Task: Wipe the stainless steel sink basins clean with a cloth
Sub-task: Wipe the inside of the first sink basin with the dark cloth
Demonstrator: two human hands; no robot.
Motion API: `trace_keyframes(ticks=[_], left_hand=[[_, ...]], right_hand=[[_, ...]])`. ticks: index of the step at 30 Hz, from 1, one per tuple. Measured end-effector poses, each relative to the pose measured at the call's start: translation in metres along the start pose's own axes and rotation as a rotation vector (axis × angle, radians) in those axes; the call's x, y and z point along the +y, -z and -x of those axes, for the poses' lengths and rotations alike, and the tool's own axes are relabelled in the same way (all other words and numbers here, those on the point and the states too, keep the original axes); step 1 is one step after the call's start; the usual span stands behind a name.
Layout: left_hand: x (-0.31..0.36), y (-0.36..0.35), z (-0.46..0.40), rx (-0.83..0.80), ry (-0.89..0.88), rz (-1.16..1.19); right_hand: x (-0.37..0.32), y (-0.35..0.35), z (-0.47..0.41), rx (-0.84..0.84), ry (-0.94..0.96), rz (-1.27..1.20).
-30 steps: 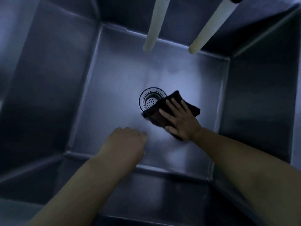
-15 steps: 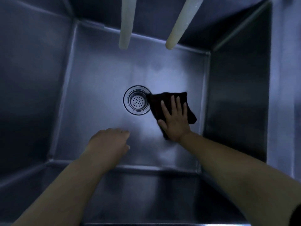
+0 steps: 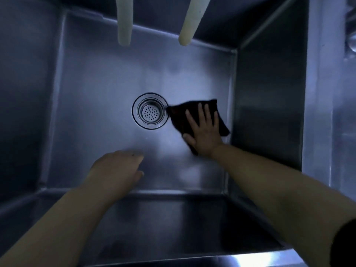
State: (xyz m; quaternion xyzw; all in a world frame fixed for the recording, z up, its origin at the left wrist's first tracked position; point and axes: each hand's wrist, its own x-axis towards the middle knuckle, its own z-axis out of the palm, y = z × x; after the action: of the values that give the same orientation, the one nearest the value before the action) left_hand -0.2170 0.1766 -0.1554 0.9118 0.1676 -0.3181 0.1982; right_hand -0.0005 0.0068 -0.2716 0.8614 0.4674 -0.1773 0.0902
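I look straight down into a deep stainless steel sink basin [image 3: 100, 78]. A dark cloth [image 3: 178, 112] lies flat on the basin floor just right of the round drain strainer [image 3: 150, 111]. My right hand [image 3: 204, 130] presses on the cloth with straight, spread fingers, close to the right wall. My left hand [image 3: 117, 168] hovers over the near part of the floor with loosely curled fingers and holds nothing.
Two pale hoses [image 3: 124, 22] [image 3: 190, 22] hang down from the top over the far side of the basin. The basin's right wall [image 3: 269, 105] rises steeply next to the cloth. A steel rim [image 3: 327, 112] runs along the right, and the front edge [image 3: 221, 260] is at the bottom.
My right hand has slid the cloth rightward off the drain, toward the right wall. The drain strainer now shows in full. My left hand stays over the near floor.
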Motion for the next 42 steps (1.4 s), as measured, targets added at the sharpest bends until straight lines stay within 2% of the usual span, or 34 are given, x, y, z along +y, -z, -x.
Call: trace_keyframes(ticks=[5,8,13,17,22,25,29,35,38,40,42], left_hand=[[0.000,0.000,0.000,-0.019,0.011,-0.007],[0.000,0.001,0.001,-0.001,0.017,0.015],[-0.001,0.005,0.004,0.028,0.022,0.052],[-0.004,0.016,0.016,0.008,0.057,0.065],[-0.021,0.032,0.046,0.116,0.058,0.054],[-0.034,0.040,0.068,0.162,0.045,0.069],[-0.050,0.040,0.094,0.159,0.058,0.056],[-0.061,0.026,0.129,0.224,0.104,0.102],[-0.064,0.023,0.146,0.304,0.134,0.186],[-0.064,0.024,0.156,0.352,0.147,0.231],[-0.062,0.028,0.168,0.409,0.164,0.281]], right_hand=[[0.027,0.023,-0.062,-0.007,-0.233,-0.062],[0.022,0.020,-0.053,-0.017,-0.359,-0.121],[-0.019,-0.003,0.020,-0.094,-0.588,-0.287],[-0.070,-0.015,0.059,-0.240,-0.886,-0.500],[-0.112,0.001,0.058,-0.297,-1.229,-0.696],[-0.133,0.020,0.039,-0.353,-1.331,-0.753],[-0.181,0.026,0.020,-0.312,-1.187,-0.654],[-0.214,0.028,0.012,-0.358,-0.658,-0.191],[-0.219,0.043,0.017,-0.317,-0.385,-0.029],[-0.221,0.055,0.024,-0.324,-0.218,0.000],[-0.224,0.073,0.032,-0.390,-0.102,-0.142]])
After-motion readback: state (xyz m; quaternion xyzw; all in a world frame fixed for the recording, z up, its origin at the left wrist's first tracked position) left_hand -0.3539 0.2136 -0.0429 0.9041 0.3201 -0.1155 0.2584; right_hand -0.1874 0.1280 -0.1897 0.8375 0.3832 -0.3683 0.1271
